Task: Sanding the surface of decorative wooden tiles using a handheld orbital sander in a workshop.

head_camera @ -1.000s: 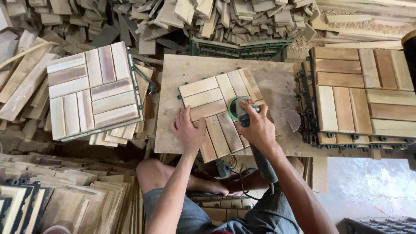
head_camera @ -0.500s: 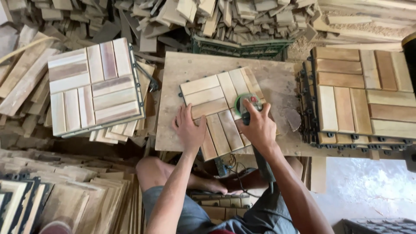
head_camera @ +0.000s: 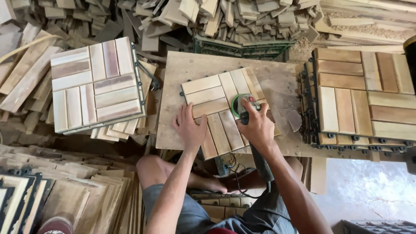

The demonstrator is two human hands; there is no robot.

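A square wooden slat tile [head_camera: 216,97] lies tilted on a plywood board [head_camera: 182,69] in front of me. My left hand [head_camera: 190,129] presses flat on the tile's near left part, fingers spread. My right hand [head_camera: 256,125] grips a green-guarded angle grinder [head_camera: 242,105], whose disc rests on the tile's right side. The grinder's dark body and cable run back toward my lap.
A stack of pale tiles [head_camera: 93,84] stands to the left, a stack of darker tiles [head_camera: 364,97] to the right. Loose wood offcuts [head_camera: 225,17] are heaped behind the board. More slats and tiles [head_camera: 65,195] lie at lower left. My bare knee [head_camera: 151,167] is below the board.
My right hand has slid the grinder a little toward the tile's middle. My left hand stays pressed on the tile.
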